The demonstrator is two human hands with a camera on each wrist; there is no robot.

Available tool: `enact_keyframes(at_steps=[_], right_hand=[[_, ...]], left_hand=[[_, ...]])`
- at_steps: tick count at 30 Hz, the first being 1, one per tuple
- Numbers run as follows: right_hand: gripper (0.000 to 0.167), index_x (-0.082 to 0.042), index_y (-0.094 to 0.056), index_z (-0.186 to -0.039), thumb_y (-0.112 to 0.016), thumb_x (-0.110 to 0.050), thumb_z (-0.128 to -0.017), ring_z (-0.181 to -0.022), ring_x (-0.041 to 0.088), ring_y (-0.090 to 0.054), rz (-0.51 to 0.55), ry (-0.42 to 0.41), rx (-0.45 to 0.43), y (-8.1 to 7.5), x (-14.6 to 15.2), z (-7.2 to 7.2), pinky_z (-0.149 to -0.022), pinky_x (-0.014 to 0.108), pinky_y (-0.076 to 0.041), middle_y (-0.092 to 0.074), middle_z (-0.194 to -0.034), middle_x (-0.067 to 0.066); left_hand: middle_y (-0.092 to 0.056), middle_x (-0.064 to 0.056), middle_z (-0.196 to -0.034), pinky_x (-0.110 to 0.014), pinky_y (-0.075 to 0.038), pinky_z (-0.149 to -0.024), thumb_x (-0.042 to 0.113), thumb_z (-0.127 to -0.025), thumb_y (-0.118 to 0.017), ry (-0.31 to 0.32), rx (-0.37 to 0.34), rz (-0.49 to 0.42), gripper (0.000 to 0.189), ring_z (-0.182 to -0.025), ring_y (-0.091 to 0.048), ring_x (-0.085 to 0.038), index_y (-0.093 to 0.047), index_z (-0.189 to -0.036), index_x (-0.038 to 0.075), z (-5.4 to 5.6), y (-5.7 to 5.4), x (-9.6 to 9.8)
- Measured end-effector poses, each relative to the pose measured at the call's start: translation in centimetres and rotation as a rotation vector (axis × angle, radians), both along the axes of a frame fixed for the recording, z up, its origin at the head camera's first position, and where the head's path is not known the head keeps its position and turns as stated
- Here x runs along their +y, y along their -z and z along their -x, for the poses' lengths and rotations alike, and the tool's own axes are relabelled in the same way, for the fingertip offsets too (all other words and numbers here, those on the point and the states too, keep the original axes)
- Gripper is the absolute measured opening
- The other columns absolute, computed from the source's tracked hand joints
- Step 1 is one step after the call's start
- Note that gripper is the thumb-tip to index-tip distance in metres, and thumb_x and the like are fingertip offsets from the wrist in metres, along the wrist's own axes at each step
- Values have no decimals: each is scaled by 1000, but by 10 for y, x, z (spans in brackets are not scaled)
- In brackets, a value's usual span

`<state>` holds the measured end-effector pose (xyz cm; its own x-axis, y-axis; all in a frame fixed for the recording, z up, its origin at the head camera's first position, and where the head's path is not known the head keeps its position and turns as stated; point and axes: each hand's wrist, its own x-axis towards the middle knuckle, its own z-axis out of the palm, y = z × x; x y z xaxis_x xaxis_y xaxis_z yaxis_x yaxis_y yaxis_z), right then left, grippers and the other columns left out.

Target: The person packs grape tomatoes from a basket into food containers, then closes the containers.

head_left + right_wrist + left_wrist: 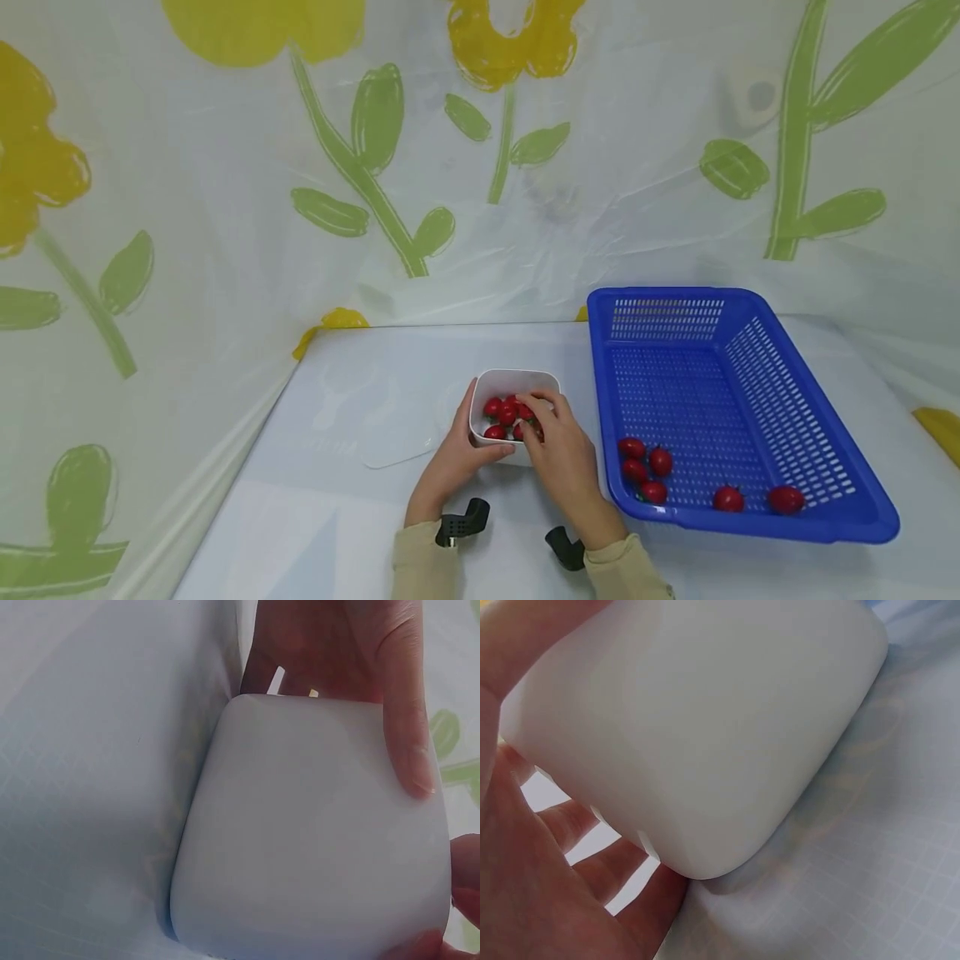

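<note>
A small white container (517, 377) with rounded corners stands on the table, holding several red cherry tomatoes (492, 407). My left hand (456, 460) grips its left side, thumb along the near wall and fingers round the far side. The left wrist view shows the container's smooth wall (720, 735) against that palm. My right hand (561, 454) reaches over the right rim, its curled fingers and thumb round a cherry tomato among the others. Those fingers partly cover the tomatoes. At the right wrist view's edge, red shows between my right fingertips (466, 862).
To the right stands a large blue plastic basket (780, 400) with several cherry tomatoes (632, 448) along its near end. A clear flat lid-like sheet (397, 454) lies left of the container. Behind the table hangs a flower-printed sheet (600, 233).
</note>
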<state>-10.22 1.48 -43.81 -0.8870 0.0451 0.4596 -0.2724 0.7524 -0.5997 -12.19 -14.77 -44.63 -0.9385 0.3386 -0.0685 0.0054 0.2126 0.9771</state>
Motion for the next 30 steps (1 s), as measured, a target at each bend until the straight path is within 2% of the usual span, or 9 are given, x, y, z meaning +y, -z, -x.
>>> enact_keyframes(at_steps=[6,13,16,24,30], right_hand=[[40,-15,-58,-116,-67,-10,-78,-79,17,-57,10,-6,-28,-1,1,-1,-55,24,-48,-47,-121,5],[48,-15,-49,-125,-63,-9,-80,-64,8,-49,30,-7,-69,-3,1,-1,-45,17,-38,-37,-131,8],[50,-15,-49,-126,-64,-10,-80,-65,9,-48,31,-6,-76,-3,1,-1,-45,17,-38,-37,-131,8],[47,-16,-51,-124,-65,-15,-79,-56,11,-48,-6,8,-53,-6,0,-2,-44,19,-38,-42,-125,4],[48,-16,-49,-125,-64,-16,-80,-54,7,-42,-36,6,-42,-13,-1,-6,-44,17,-36,-44,-122,3]], left_hand=[[-21,-4,-143,-45,-32,-97,22,-75,-72,-4,-7,11,97,-128,-23,-26,-3,-144,26,0,1,1],[-23,3,-141,-43,-35,-95,24,-73,-74,-32,5,3,97,-126,-26,-21,-7,-141,38,11,26,0],[-24,5,-141,-43,-36,-94,26,-72,-75,-40,20,8,97,-126,-27,-20,-8,-141,39,12,29,0],[-24,4,-141,-43,-32,-96,31,-70,-75,-44,28,24,98,-126,-27,-19,-8,-141,37,12,28,-1],[-21,-4,-143,-45,-30,-97,23,-72,-74,-24,6,-1,99,-128,-25,-26,-5,-144,28,6,10,0]])
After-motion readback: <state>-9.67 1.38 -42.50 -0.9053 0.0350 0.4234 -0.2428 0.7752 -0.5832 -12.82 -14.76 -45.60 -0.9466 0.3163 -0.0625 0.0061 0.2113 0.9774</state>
